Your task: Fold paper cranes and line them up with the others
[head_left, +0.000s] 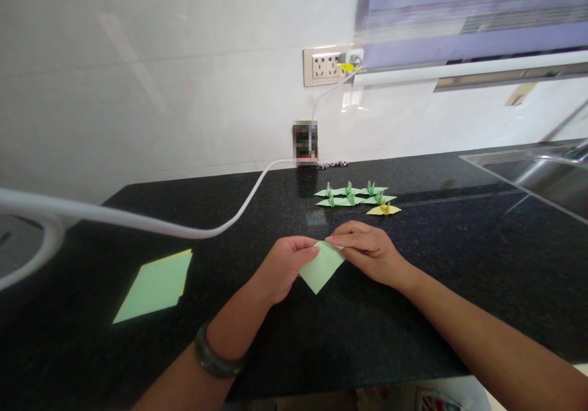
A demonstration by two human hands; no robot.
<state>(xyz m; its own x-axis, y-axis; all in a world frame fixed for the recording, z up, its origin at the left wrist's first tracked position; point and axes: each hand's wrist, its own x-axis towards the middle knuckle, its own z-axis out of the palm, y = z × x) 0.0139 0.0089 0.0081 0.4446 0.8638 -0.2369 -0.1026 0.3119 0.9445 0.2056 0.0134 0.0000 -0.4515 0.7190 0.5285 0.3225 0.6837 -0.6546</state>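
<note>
Between my two hands is a small folded piece of light green paper (322, 270), one corner pointing down toward me. My left hand (287, 267) pinches its left side, thumb on top. My right hand (367, 252) grips the upper right edge, fingers pressed together there. Just beyond my hands, several green paper cranes (351, 198) stand in two rows, and a yellow paper crane (384, 209) sits at their near right end. A stack of green and yellow paper sheets (154, 288) lies to the left of my left hand.
A white cable (215, 232) arcs across the left side of the black countertop (257, 350). A blurred-out device (305, 143) leans on the wall under a power socket (321, 66). On the right is a metal sink (542, 181).
</note>
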